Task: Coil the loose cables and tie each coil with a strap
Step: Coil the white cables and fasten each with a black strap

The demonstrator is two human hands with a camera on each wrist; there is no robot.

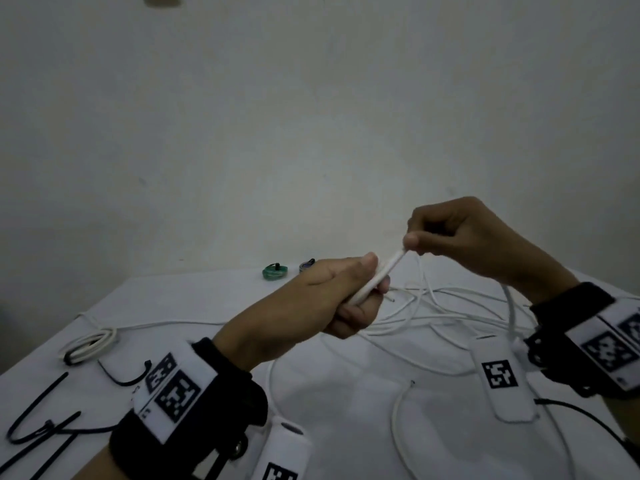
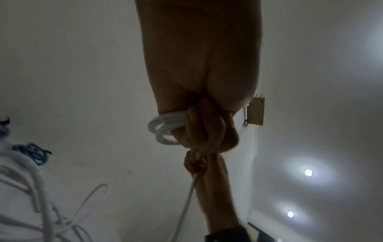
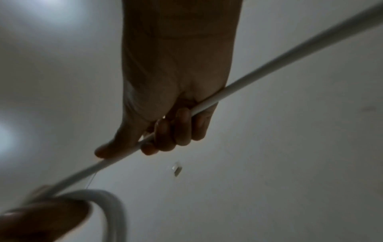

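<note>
While left grip [image 1: 332,299] clutches coil [image 1: 377,278], right grip [image 1: 450,233] pinches cable [image 3: 269,65] (taut).

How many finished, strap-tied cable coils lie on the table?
3: a white coil with a black strap near the left edge, a green coil at the far edge, and a bluish one beside it, partly hidden behind the left hand.

Both hands are raised above the table. The left hand [image 1: 332,299] curls its fingers round a small white cable coil [image 2: 163,129]; the right hand [image 1: 460,237], just beside it, pinches the cable's running end between thumb and fingers.
</note>
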